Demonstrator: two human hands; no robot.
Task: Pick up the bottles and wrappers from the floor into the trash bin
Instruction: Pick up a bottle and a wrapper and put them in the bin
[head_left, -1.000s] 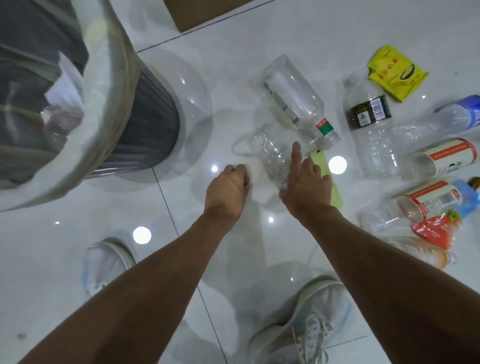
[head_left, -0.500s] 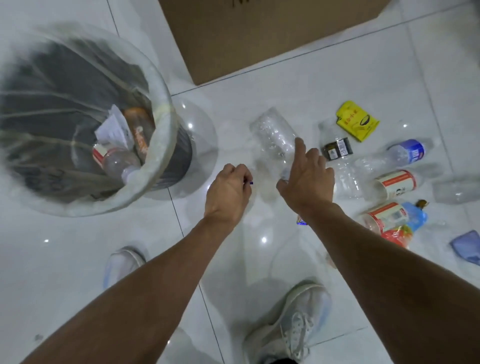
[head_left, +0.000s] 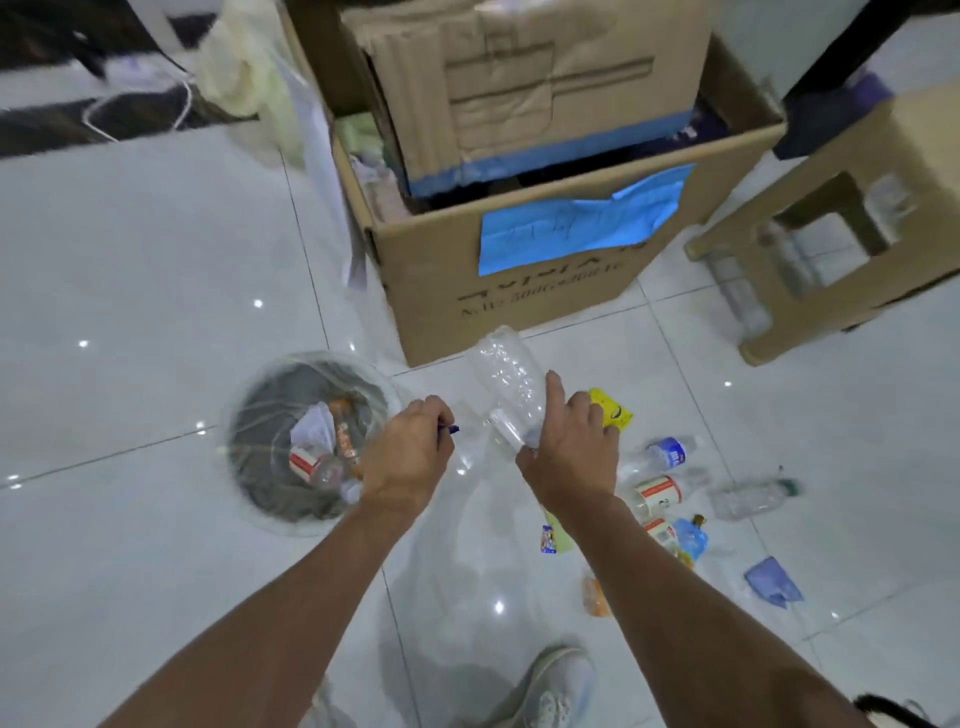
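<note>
My right hand (head_left: 569, 447) grips a clear ribbed bottle (head_left: 506, 384) by its lower end, tilted up and away above the floor. My left hand (head_left: 410, 457) is closed on a blue-capped piece of clear plastic (head_left: 453, 429), apparently a crushed bottle, just right of the trash bin (head_left: 244, 415). The bin is lined with a clear bag and holds bottles and paper. On the floor to the right lie a yellow wrapper (head_left: 613, 413), a blue-labelled bottle (head_left: 667, 454), a red-labelled bottle (head_left: 657, 491), a green-capped clear bottle (head_left: 753, 499), a blue wrapper (head_left: 771, 579) and an orange wrapper (head_left: 595, 597).
A big open cardboard box (head_left: 519, 291) stands just beyond the bin and my hands. A beige plastic stool (head_left: 831, 291) is at the right. My shoe (head_left: 550, 691) is at the bottom, and the floor is glossy white tile.
Both hands have lifted off the floor with their items and risen well above it. The view has pulled back, so the bin looks smaller and the box and stool have come into sight.
</note>
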